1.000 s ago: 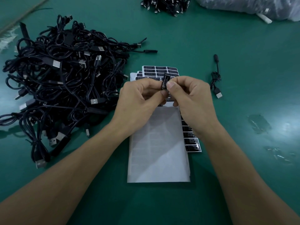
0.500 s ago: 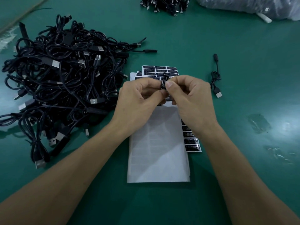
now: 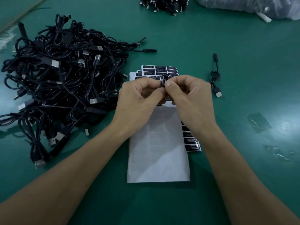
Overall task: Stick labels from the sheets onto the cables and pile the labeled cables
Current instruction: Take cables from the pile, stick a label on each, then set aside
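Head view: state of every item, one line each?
left hand: pinches black label
right hand: pinches same label
black label: off sheet, upright between fingertips
label sheets: stacked flat, black labels on them
white backing sheet: flat atop stack, bare
cable pile: tangled, left of sheets
single cable: bundled, lying alone at right

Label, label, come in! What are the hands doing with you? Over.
Left hand and right hand both pinching the black label, over the label sheets. Single cable lies apart, right side. Nothing blocking.
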Motion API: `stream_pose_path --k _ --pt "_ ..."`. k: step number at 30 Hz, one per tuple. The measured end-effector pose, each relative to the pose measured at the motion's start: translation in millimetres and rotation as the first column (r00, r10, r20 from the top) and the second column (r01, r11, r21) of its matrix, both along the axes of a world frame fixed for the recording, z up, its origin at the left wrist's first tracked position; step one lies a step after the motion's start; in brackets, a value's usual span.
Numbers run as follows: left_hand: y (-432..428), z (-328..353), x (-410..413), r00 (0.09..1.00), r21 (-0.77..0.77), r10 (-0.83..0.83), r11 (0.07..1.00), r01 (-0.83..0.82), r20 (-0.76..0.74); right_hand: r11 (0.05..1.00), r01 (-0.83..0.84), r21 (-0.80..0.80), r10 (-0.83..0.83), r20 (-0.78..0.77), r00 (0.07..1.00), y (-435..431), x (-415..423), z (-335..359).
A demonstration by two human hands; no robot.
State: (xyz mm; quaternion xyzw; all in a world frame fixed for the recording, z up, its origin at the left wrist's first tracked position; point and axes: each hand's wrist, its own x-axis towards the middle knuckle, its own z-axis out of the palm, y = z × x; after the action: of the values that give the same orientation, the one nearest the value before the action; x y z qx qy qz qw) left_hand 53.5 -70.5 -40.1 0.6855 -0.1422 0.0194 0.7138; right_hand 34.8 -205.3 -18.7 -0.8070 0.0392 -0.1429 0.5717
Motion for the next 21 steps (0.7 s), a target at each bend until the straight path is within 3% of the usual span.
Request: stream_pose_path --k 16,21 --pt "1.4 2.0 2.1 0.998 0.030 -0.056 0.998 0.057 -0.026 0.994 0.104 -0.039 -0.099 0.110 0.989 4.8 -3.7 1.2" --pt "0.3 3.9 0.5 0.998 0.073 -0.064 0.995 0.064 0.001 0.995 0.096 0.026 -0.099 0.106 0.989 -1.2 -2.4 1.7"
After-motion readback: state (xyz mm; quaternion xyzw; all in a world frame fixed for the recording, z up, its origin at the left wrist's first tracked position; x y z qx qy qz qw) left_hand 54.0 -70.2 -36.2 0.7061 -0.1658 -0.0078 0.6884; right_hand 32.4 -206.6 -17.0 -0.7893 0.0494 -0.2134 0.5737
